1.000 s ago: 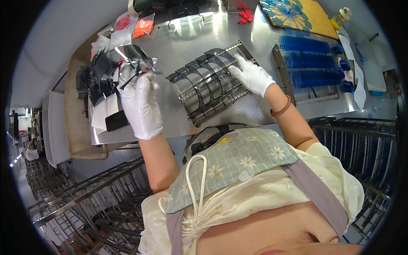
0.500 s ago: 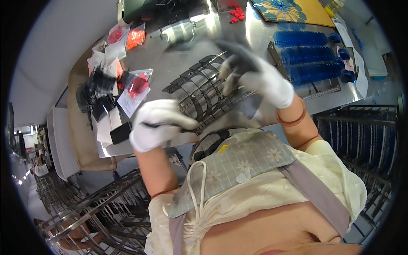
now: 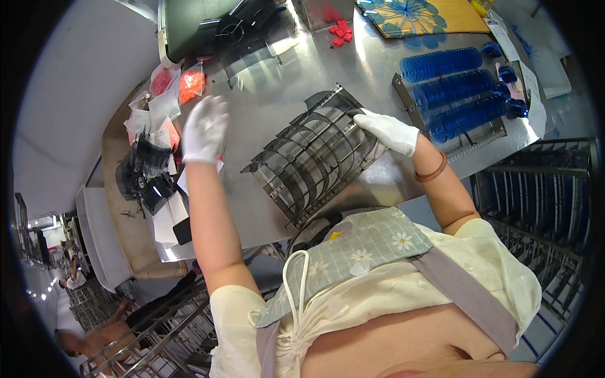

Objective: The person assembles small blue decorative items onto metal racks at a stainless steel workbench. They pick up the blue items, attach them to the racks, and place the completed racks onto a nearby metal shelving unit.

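Observation:
A metal rack [image 3: 301,200] lies slanted on the steel table in front of me, holding several dark, see-through curved sheets [image 3: 291,169] in a row. At its right end, my right hand [image 3: 389,131], in a white glove, grips the edge of the endmost dark curved sheet [image 3: 357,108]; the thumb is partly hidden. Away from the rack, my left hand [image 3: 205,129], also gloved in white, is raised over the table's left side. Its fingers are stretched out and slightly blurred, with nothing seen in them. Below it are bags and a pile of black curved pieces [image 3: 151,154].
Another rack [image 3: 409,94] with rows of blue discs [image 3: 450,88] stands to the right. Small red pieces [image 3: 341,33] and dark sheets [image 3: 233,28] lie at the back. An orange-filled bag [image 3: 191,84] is at the left. Wire racks [image 3: 535,195] flank the table [image 3: 252,217].
My left hand has left the rack and moved up and to the left. My right hand, blurred over the rack before, now rests at its right end, where a dark curved sheet sits.

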{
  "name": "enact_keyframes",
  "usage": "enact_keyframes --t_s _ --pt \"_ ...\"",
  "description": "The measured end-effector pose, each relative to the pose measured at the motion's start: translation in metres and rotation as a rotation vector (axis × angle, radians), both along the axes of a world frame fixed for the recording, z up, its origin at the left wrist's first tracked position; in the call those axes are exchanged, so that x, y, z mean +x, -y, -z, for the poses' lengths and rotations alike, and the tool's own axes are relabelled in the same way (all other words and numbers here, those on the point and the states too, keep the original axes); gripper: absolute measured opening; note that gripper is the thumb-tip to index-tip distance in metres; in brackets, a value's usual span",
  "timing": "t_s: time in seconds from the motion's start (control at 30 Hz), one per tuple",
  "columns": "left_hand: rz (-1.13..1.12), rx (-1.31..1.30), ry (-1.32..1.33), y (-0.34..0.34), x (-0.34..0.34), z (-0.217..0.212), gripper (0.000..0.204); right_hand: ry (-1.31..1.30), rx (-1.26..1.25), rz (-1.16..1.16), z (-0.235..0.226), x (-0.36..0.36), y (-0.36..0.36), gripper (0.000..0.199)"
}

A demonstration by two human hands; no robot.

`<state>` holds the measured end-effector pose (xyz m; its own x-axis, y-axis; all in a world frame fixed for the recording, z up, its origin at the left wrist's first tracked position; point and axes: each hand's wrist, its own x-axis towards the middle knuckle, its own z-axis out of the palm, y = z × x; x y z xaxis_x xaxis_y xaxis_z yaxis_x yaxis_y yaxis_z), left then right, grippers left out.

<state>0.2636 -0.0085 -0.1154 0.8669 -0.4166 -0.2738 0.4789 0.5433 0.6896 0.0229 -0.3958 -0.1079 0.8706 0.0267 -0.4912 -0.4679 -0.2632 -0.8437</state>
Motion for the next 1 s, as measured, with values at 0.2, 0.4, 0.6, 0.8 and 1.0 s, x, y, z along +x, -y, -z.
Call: enact_keyframes --t_s 0.2,0.4,0.6,0.8,1.0 --pt "0.066 0.447 -0.373 0.139 0.051 0.044 0.081 -0.074 -0.268 -0.145 -0.023 0.003 -0.009 0.071" --pt "-0.214 0.23 -0.345 0.157 0.109 0.082 0.058 -0.15 -0.197 -0.164 -0.037 0.013 -0.003 0.069" --pt "-0.392 -0.106 -0.121 0.144 0.125 0.015 0.007 0.395 -0.826 -0.251 -0.045 0.003 -0.025 0.084" --pt "-0.276 0.363 0.664 0.151 -0.022 -0.094 0.006 1.163 -0.802 0.195 -0.096 0.023 -0.016 0.068" --pt "0.17 0.333 1.018 0.167 -0.162 -0.161 0.093 0.918 0.085 0.31 -0.131 0.084 -0.008 0.08"
